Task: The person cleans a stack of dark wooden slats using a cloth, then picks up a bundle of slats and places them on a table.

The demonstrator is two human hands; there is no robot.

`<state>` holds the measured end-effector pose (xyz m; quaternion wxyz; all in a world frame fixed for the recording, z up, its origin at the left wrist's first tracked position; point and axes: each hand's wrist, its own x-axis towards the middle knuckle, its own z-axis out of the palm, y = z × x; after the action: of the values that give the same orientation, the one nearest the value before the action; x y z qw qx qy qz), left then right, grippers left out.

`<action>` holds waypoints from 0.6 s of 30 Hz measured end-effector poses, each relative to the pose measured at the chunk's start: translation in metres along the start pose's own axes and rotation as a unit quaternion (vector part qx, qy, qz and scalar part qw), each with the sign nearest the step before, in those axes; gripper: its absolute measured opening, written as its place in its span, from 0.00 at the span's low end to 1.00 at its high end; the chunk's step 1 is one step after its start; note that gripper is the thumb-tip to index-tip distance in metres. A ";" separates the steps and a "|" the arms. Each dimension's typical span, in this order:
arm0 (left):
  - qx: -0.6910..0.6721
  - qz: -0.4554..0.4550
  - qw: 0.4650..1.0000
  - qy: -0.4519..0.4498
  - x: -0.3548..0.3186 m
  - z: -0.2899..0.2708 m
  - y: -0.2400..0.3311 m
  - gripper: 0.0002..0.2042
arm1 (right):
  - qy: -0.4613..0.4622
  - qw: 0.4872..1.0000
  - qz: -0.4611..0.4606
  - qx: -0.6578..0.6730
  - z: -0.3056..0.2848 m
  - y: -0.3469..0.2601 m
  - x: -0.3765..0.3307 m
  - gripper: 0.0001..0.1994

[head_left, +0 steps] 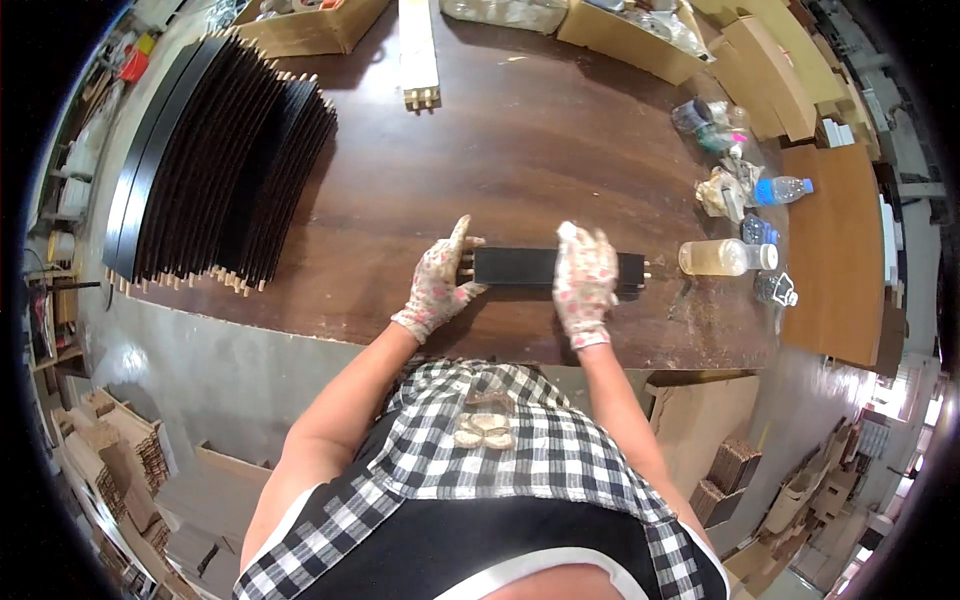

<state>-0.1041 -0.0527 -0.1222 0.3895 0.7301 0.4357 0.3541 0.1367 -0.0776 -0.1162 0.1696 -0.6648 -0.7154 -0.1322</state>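
A short black wooden board [515, 266] lies crosswise on the table in front of me, with pale dowels sticking out of both ends. My left hand [436, 288], in a floral-patterned glove, grips its left end between thumb and fingers; the index finger points away from me. Across the right half of the board my gloved right hand [585, 285] lies flat, fingers stretched toward the far side. The part of the board under that palm is hidden. To the left stands a tight row of black boards [215, 160], their ends also fitted with dowels.
A pale board with dowels [419, 55] lies at the far side of the brown table [480, 150]. Right of my hands are a jar of cloudy liquid [715, 258], a blue-labelled bottle [783, 191] and crumpled plastic. Cardboard boxes [635, 42] line the back.
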 end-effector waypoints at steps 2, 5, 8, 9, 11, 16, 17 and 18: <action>-0.019 0.039 0.998 0.045 -0.001 0.001 0.000 0.50 | -0.123 0.991 -0.056 0.019 -0.004 -0.060 0.011 0.22; -0.017 0.013 0.999 0.042 -0.003 0.005 -0.004 0.50 | -0.193 0.975 -0.101 0.047 -0.002 -0.103 0.020 0.26; -0.089 -0.009 0.995 0.032 -0.005 0.001 -0.003 0.51 | -0.356 0.930 0.085 0.040 -0.019 -0.061 0.051 0.27; -0.081 -0.002 0.996 0.031 -0.004 0.003 -0.004 0.51 | -0.307 0.947 0.092 -0.038 -0.002 -0.016 0.036 0.27; -0.076 0.006 0.997 0.024 -0.003 0.004 -0.005 0.51 | -0.258 0.953 0.104 -0.118 0.014 0.010 0.022 0.28; 0.102 0.070 0.988 0.087 0.004 0.005 -0.008 0.49 | -0.169 0.979 0.005 0.110 0.015 -0.099 0.029 0.30; 0.077 0.041 0.996 0.033 -0.004 0.001 -0.015 0.47 | -0.201 0.978 -0.011 0.047 0.015 -0.095 0.031 0.31; 0.038 0.059 0.997 0.029 -0.004 -0.002 -0.012 0.47 | -0.231 0.973 -0.027 -0.014 0.018 -0.093 0.035 0.31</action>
<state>-0.1118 -0.0521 -0.1328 0.3276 0.7581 0.4162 0.3804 0.0411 -0.0460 -0.1142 -0.0132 -0.6600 -0.7511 0.0102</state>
